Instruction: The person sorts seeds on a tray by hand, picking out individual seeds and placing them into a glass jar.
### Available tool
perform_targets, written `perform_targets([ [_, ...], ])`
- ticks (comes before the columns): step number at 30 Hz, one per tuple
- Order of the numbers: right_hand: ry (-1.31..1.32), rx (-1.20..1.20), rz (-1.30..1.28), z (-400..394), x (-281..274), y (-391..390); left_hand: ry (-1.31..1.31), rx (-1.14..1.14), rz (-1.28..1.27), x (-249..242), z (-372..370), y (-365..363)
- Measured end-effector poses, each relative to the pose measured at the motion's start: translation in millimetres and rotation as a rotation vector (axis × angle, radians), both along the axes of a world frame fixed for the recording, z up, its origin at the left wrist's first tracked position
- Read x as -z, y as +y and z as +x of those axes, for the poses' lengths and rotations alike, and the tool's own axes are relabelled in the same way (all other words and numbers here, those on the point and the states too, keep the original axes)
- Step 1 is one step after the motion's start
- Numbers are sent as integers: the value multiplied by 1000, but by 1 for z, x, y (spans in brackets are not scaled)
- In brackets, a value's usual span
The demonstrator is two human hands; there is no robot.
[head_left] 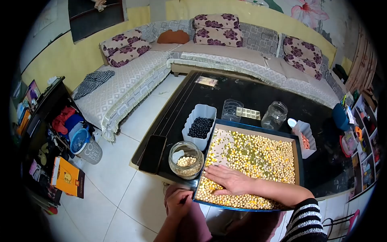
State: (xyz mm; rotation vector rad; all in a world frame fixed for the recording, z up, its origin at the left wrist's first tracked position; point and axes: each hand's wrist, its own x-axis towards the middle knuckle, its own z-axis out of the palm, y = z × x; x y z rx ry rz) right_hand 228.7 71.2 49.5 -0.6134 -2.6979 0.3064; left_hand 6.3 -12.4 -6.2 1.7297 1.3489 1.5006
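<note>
Left hand [177,201] sits nearest me, loosely curled below the table edge by the tray's near left corner; I can't tell whether it holds anything. Right hand [227,179] lies flat, fingers spread, palm down on the mixed beans [258,155] in the tray [299,161], gripping nothing. Tray sits at the near edge of the black table [258,94]. Just left of it I see a glass jar [186,160] with some pale beans, then a phone [153,153]. White tub of black beans [200,126] touches the tray's far left corner. Two empty jars [274,115] stand behind.
</note>
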Motion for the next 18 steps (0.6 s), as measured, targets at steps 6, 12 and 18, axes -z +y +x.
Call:
perform_targets([
  [6, -411, 169, -50, 27, 9, 12, 59, 7, 58, -7, 0, 1],
  [12, -402, 352, -37, 62, 1, 28, -17, 1, 53, -3, 1, 1],
  [18, -142, 530, -24, 65, 0, 38, 11, -5, 19, 1, 0, 0],
])
